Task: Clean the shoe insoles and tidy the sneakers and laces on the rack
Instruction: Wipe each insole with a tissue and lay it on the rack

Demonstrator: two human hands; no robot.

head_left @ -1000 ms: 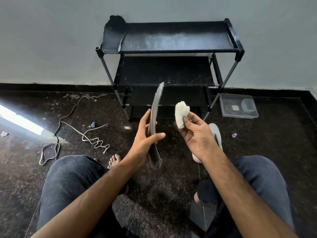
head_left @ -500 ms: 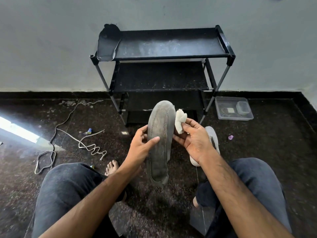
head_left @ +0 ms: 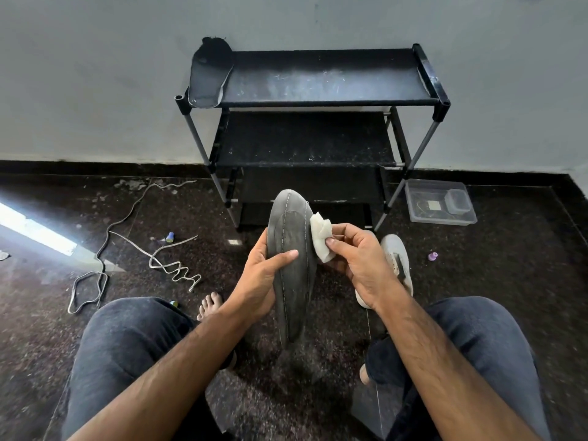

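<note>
I see left hand (head_left: pixel 259 278) clamped on insole (head_left: pixel 291 265), right hand (head_left: pixel 356 265) pinching wipe (head_left: pixel 321 238) at its edge. Second insole (head_left: pixel 210 74) on rack (head_left: pixel 331 101); laces (head_left: pixel 171 265), sneaker (head_left: pixel 396 259) on floor, left to tidy.

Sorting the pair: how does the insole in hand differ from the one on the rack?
The held insole stands upright in the left hand; the rack insole lies flat on the top shelf, heel overhanging. The held one looks grey with pale stitching; the rack one looks darker. Both are similar foot-shaped insoles.
</note>
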